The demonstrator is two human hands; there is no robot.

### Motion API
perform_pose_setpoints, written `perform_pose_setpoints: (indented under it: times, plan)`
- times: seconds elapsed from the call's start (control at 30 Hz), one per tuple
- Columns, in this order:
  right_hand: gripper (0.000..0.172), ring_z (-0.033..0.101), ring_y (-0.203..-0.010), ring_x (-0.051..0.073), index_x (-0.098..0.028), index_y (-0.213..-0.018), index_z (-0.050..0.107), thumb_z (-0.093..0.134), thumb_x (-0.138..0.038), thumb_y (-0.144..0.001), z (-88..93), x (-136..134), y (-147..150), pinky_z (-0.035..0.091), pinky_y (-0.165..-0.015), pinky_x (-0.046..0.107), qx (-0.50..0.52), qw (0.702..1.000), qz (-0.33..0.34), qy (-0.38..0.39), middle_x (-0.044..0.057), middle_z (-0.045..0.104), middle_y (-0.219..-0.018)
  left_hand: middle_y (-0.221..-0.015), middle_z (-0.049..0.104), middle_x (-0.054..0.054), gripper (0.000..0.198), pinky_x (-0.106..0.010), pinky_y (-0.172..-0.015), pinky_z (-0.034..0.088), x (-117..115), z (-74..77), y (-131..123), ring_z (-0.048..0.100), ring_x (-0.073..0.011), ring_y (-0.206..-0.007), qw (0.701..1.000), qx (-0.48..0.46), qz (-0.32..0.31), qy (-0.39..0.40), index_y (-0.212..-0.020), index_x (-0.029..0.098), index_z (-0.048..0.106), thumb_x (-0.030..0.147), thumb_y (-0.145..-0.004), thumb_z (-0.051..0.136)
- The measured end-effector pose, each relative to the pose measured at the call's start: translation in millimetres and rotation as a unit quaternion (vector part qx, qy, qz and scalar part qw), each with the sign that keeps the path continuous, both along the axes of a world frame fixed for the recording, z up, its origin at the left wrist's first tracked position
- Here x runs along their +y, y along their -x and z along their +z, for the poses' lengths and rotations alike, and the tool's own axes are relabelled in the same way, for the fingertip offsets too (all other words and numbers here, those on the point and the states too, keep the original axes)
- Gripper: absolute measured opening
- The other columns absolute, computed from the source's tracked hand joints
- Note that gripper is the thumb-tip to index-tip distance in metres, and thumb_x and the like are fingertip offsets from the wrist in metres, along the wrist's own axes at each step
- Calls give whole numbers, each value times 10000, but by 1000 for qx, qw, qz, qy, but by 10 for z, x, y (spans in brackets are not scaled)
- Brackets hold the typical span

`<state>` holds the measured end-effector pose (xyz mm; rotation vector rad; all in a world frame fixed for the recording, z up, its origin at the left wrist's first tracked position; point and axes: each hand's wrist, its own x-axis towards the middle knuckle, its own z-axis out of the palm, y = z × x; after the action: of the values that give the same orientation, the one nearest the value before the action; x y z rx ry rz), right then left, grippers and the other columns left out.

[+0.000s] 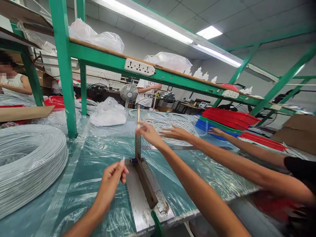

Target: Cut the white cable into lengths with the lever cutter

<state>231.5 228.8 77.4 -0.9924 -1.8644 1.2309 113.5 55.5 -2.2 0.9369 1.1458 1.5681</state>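
My left hand (pixel 111 179) is closed in a pinch on the end of a thin white wire (pixel 122 161), just left of a metal cutter (pixel 144 182) on a steel base plate. The cutter's lever arm (pixel 138 131) stands upright. My right hand (pixel 148 131) reaches forward beside the top of that lever, fingers pinched on a pale thin piece that looks like the same wire. A co-worker's two hands (pixel 177 133) (pixel 217 131) stretch in from the right, fingers flat, over loose white wire coils (pixel 170 123).
A big spool of grey-white wire (pixel 27 161) lies at the left. Plastic sheeting covers the green table (pixel 93 148). A green post (pixel 64 75) stands behind. Red and blue trays (pixel 229 120) are stacked at the right. Other people work at the back.
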Motion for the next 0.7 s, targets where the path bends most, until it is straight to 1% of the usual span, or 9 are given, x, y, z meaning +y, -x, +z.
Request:
perform_pose_setpoints:
  times: [0.07, 0.13, 0.2, 0.3, 0.4, 0.47, 0.57, 0.63, 0.7]
  plan:
    - [390, 580, -630, 162, -128, -1113, 618, 674, -284, -760, -183, -494, -181, 444, -644, 272, -64, 990, 125, 15, 10, 638, -649, -609, 515, 29, 450, -186, -574, 383, -1, 170, -6, 453, -75, -559, 994, -74, 51, -55, -642, 150, 586, 594, -674, 653]
    - [425, 571, -620, 139, -164, -1163, 582, 654, -348, -787, -409, -972, -296, 433, -595, 243, -114, 953, 279, 30, 17, 649, -721, -626, 518, 35, 391, -179, -577, 391, 8, 295, -84, 453, -75, -572, 983, -138, 72, -101, -651, 163, 585, 542, -695, 669]
    - [424, 558, -598, 112, -165, -1120, 565, 612, -452, -812, -630, -1361, -323, 417, -556, 212, -77, 931, 346, 87, 29, 633, -776, -621, 509, 40, 356, -179, -579, 394, 25, 371, -216, 450, -79, -576, 974, -174, 68, -130, -651, 172, 577, 511, -731, 650]
    - [463, 529, -512, 78, -124, -867, 583, 529, -583, -826, -836, -1678, -283, 423, -541, 195, 38, 917, 355, 179, 33, 593, -710, -654, 536, 25, 344, -189, -638, 412, 37, 434, -392, 481, -95, -627, 980, -145, 49, -128, -664, 177, 594, 500, -781, 597]
    - [504, 533, -469, 81, -115, -749, 570, 490, -602, -845, -816, -1653, -349, 429, -518, 192, 110, 937, 284, 174, 35, 591, -616, -876, 633, -29, 356, -235, -791, 429, -20, 481, -403, 567, -158, -868, 995, 17, -1, -99, -920, 208, 665, 513, -836, 499]
    - [478, 537, -445, 101, -121, -755, 567, 532, -593, -826, -707, -1477, -524, 419, -473, 198, 165, 958, 181, 148, 37, 604, -570, -1054, 636, -46, 416, -284, -865, 419, -100, 500, -318, 555, -202, -1020, 978, 178, -72, -78, -1175, 269, 577, 508, -861, 448]
    - [435, 482, -388, 94, -136, -712, 557, 691, -550, -708, -534, -1080, -957, 387, -417, 187, 265, 958, -23, 107, 9, 573, -495, -1047, 660, -61, 414, -365, -822, 434, -214, 480, -151, 589, -265, -978, 873, 460, -163, -1, -1250, 296, 514, 452, -874, 438]
    - [400, 421, -363, 65, -148, -683, 538, 731, -498, -683, -482, -802, -1302, 368, -405, 169, 308, 938, -126, 94, -32, 519, -461, -1006, 678, -86, 352, -407, -802, 431, -230, 439, -52, 607, -306, -943, 772, 618, -142, 50, -1193, 240, 561, 353, -891, 421]
    - [343, 367, -349, 48, -159, -675, 507, 678, -443, -761, -495, -558, -1656, 346, -393, 156, 330, 919, -190, 97, -65, 456, -446, -1001, 682, -103, 324, -419, -821, 420, -184, 390, 40, 612, -318, -955, 697, 709, -78, 69, -1136, 192, 586, 249, -901, 372]
